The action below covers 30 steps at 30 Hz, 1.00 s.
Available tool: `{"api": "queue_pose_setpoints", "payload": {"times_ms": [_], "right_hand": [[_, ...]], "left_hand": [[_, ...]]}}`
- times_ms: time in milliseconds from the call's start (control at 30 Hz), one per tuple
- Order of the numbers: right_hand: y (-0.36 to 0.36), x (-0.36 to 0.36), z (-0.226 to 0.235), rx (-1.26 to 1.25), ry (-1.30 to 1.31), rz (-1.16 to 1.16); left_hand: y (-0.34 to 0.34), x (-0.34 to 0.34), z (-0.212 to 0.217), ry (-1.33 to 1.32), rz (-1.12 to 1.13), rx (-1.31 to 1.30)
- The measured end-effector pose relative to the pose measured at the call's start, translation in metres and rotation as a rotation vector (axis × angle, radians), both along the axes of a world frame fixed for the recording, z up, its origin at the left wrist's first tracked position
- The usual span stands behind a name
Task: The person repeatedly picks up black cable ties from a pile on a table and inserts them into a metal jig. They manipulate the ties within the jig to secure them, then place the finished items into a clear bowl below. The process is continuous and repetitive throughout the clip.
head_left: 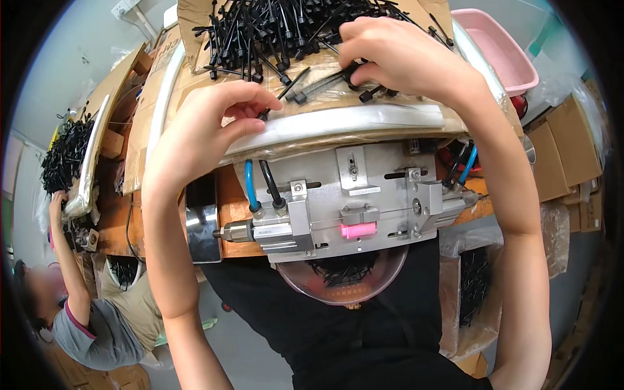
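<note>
Both hands [214, 123] pick black cable ties [273, 32] above a metal fixture [351, 195].

This is looking like a small factory assembly workshop. A metal pneumatic fixture [344, 208] with blue and black air hoses is sitting bolted at the edge of a wooden worktop [227, 201]. Heaps of black plastic ties [273, 29] are lying on a cardboard tray [188, 16]. Cardboard boxes [569, 146] are standing stacked alongside, and a co-worker [84, 312] is sorting a similar black heap [65, 153] at a neighbouring station.
</note>
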State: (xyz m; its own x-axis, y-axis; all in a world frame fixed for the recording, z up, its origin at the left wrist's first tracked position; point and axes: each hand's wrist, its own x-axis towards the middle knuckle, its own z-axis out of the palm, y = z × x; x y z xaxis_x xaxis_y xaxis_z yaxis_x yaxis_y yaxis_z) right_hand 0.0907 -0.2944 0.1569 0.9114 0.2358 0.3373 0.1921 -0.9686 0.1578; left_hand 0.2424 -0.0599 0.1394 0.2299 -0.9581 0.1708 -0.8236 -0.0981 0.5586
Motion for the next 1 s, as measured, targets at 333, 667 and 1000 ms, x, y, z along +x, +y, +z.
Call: {"api": "queue_pose_setpoints", "payload": {"times_ms": [333,667,1000], "right_hand": [[0.009,0.029,0.007,0.176,0.165,-0.103],[0.038,0.012,0.04,0.493,0.062,-0.143],[0.006,-0.052,0.027,1.22,-0.367,0.322]], "left_hand": [[0.041,-0.068,-0.054,-0.208,0.305,-0.352],[0.054,-0.167,-0.088,-0.319,0.214,-0.249],[0.036,-0.221,-0.136,-0.488,0.263,-0.078]]}}
